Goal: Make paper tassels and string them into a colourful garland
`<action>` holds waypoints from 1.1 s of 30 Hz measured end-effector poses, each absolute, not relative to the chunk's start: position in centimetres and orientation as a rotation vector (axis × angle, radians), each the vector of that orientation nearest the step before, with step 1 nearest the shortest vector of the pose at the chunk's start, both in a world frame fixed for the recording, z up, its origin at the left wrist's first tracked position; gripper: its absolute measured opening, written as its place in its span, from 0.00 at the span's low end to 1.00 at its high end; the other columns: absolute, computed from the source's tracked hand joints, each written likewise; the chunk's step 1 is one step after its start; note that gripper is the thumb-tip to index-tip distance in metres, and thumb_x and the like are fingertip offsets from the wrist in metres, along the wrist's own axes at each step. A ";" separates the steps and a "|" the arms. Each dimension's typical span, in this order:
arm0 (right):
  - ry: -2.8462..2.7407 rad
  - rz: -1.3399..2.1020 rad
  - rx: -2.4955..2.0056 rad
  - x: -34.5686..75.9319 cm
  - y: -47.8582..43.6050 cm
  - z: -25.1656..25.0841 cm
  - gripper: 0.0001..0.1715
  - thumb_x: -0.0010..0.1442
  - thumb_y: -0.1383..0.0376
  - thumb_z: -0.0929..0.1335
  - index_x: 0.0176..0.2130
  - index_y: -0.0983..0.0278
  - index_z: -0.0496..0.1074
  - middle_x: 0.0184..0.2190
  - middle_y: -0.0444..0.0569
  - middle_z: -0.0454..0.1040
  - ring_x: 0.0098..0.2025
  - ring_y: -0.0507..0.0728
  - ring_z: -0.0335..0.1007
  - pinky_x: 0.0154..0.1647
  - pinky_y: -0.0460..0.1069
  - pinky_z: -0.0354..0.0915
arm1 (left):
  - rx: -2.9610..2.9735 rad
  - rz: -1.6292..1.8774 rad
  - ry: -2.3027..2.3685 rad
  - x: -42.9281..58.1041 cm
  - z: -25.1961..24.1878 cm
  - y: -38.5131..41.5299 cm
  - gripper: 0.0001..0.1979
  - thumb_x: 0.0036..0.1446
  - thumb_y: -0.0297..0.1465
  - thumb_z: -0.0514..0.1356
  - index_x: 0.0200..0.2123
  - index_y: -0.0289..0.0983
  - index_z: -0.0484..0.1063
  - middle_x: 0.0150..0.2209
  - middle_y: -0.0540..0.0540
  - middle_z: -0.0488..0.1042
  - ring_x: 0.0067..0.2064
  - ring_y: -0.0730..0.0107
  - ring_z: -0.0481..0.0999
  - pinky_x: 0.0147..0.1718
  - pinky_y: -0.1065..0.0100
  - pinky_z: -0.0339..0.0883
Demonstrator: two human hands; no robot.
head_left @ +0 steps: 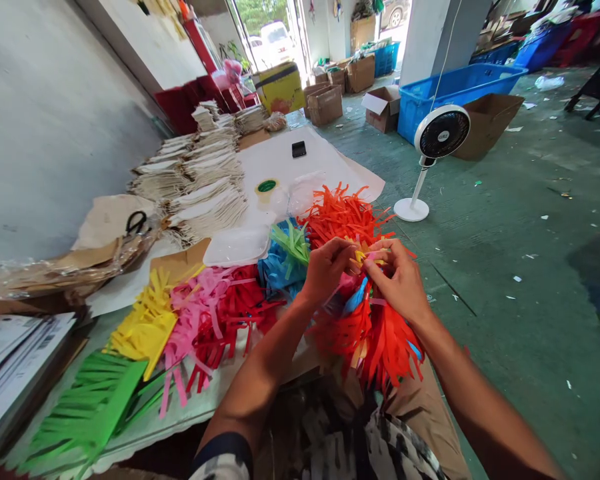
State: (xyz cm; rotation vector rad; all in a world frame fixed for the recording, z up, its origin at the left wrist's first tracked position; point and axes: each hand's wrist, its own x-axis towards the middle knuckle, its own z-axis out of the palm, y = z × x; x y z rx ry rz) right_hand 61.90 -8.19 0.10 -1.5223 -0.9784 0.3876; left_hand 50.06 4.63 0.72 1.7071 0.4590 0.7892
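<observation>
Action over lap (pixel 433 420): left hand (pixel 329 268) and right hand (pixel 399 281) pinch small yellow piece (pixel 361 256) atop red fringed bundle (pixel 387 333); bundle looks part-built, while green fringe (pixel 93 400), yellow fringe (pixel 147 327), pink fringe (pixel 193 310) wait on bench (pixel 150 428).

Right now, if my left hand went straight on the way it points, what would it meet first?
Your left hand would probably meet the yellow strips first, with your right hand just past them, though depth is unclear here.
</observation>
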 end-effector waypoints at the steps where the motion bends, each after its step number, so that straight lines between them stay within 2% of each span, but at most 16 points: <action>1: -0.975 0.411 -1.491 61.9 -8.2 0.1 0.18 0.66 0.55 0.72 0.52 0.57 0.70 0.44 0.48 0.81 0.41 0.57 0.79 0.40 0.49 0.71 | 1.799 0.815 0.477 50.1 0.9 4.5 0.15 0.67 0.45 0.63 0.39 0.37 0.77 0.23 0.53 0.78 0.23 0.72 0.80 0.26 0.74 0.71; 3: -1.005 0.444 -1.471 61.9 -8.1 0.2 0.20 0.66 0.54 0.72 0.54 0.57 0.72 0.44 0.48 0.82 0.42 0.57 0.79 0.41 0.50 0.72 | 2.000 0.840 0.501 50.1 1.3 4.4 0.13 0.71 0.41 0.60 0.40 0.38 0.76 0.22 0.54 0.77 0.23 0.74 0.79 0.27 0.75 0.69; 8: -1.002 0.434 -1.458 61.8 -8.1 0.3 0.15 0.65 0.52 0.73 0.42 0.60 0.80 0.38 0.46 0.81 0.31 0.53 0.71 0.31 0.48 0.64 | 2.264 0.852 0.492 50.0 1.8 3.7 0.14 0.75 0.38 0.53 0.48 0.39 0.78 0.20 0.54 0.75 0.23 0.73 0.76 0.27 0.74 0.63; 12: -0.905 0.476 -1.363 61.9 -8.1 0.3 0.11 0.62 0.55 0.74 0.37 0.60 0.81 0.35 0.45 0.80 0.31 0.53 0.70 0.32 0.48 0.64 | 2.408 0.893 0.520 50.4 1.4 2.7 0.15 0.74 0.39 0.54 0.50 0.41 0.79 0.30 0.49 0.83 0.29 0.71 0.81 0.29 0.73 0.64; 15: -0.848 0.504 -1.323 62.4 -7.9 0.2 0.10 0.61 0.55 0.74 0.33 0.59 0.80 0.32 0.45 0.79 0.33 0.55 0.71 0.35 0.48 0.65 | 2.409 0.887 0.570 50.7 1.2 2.4 0.15 0.74 0.41 0.56 0.51 0.41 0.79 0.34 0.47 0.84 0.34 0.69 0.83 0.32 0.73 0.66; 18: -0.778 0.517 -1.285 63.1 -7.7 0.0 0.11 0.60 0.55 0.75 0.33 0.59 0.81 0.30 0.45 0.79 0.31 0.55 0.70 0.35 0.49 0.65 | 2.208 0.815 0.472 49.9 1.8 3.7 0.19 0.73 0.40 0.56 0.62 0.42 0.73 0.37 0.48 0.84 0.27 0.75 0.79 0.28 0.74 0.65; 20: -0.746 0.526 -1.257 63.5 -7.8 -0.1 0.11 0.61 0.54 0.75 0.36 0.58 0.81 0.32 0.45 0.80 0.31 0.54 0.70 0.35 0.49 0.65 | 2.100 0.784 0.406 48.3 2.5 5.5 0.21 0.71 0.39 0.59 0.64 0.43 0.70 0.43 0.48 0.84 0.23 0.80 0.73 0.24 0.76 0.63; 21: -0.746 0.523 -1.253 63.7 -7.8 -0.1 0.11 0.62 0.54 0.75 0.36 0.58 0.80 0.32 0.45 0.80 0.31 0.54 0.70 0.35 0.49 0.65 | 2.114 0.795 0.405 47.3 2.9 6.6 0.19 0.69 0.36 0.61 0.61 0.41 0.73 0.44 0.47 0.84 0.23 0.81 0.71 0.24 0.76 0.62; 23: -0.771 0.506 -1.271 63.9 -7.9 0.0 0.10 0.63 0.55 0.74 0.36 0.59 0.80 0.31 0.45 0.80 0.29 0.53 0.68 0.33 0.48 0.63 | 2.305 0.693 0.413 45.1 3.6 8.8 0.10 0.65 0.30 0.62 0.47 0.38 0.81 0.35 0.50 0.82 0.24 0.80 0.68 0.26 0.75 0.61; 24: -0.790 0.497 -1.285 63.9 -8.0 0.0 0.10 0.63 0.55 0.74 0.35 0.59 0.79 0.30 0.45 0.80 0.28 0.53 0.66 0.32 0.48 0.62 | 2.410 0.564 0.392 44.2 3.8 9.8 0.10 0.63 0.27 0.62 0.45 0.39 0.82 0.33 0.50 0.81 0.25 0.79 0.69 0.28 0.75 0.63; 27: -0.841 0.479 -1.316 63.7 -7.9 0.2 0.09 0.63 0.57 0.73 0.34 0.59 0.79 0.29 0.44 0.79 0.27 0.52 0.65 0.31 0.48 0.62 | 2.668 0.242 0.338 42.4 4.0 11.6 0.17 0.58 0.21 0.61 0.46 0.42 0.84 0.41 0.48 0.83 0.36 0.72 0.79 0.38 0.73 0.68; 29: -0.855 0.474 -1.328 63.5 -7.8 0.3 0.08 0.63 0.57 0.73 0.34 0.59 0.79 0.28 0.44 0.79 0.27 0.53 0.67 0.32 0.48 0.63 | 2.761 0.152 0.345 42.1 3.9 12.2 0.17 0.57 0.21 0.61 0.44 0.43 0.84 0.44 0.48 0.84 0.41 0.69 0.82 0.41 0.72 0.69; 33: -0.872 0.476 -1.353 63.2 -7.7 0.5 0.09 0.63 0.56 0.73 0.35 0.58 0.78 0.28 0.44 0.79 0.28 0.54 0.70 0.32 0.50 0.65 | 2.782 0.260 0.450 42.4 3.9 12.8 0.10 0.65 0.27 0.61 0.41 0.40 0.83 0.40 0.46 0.84 0.40 0.68 0.82 0.41 0.71 0.70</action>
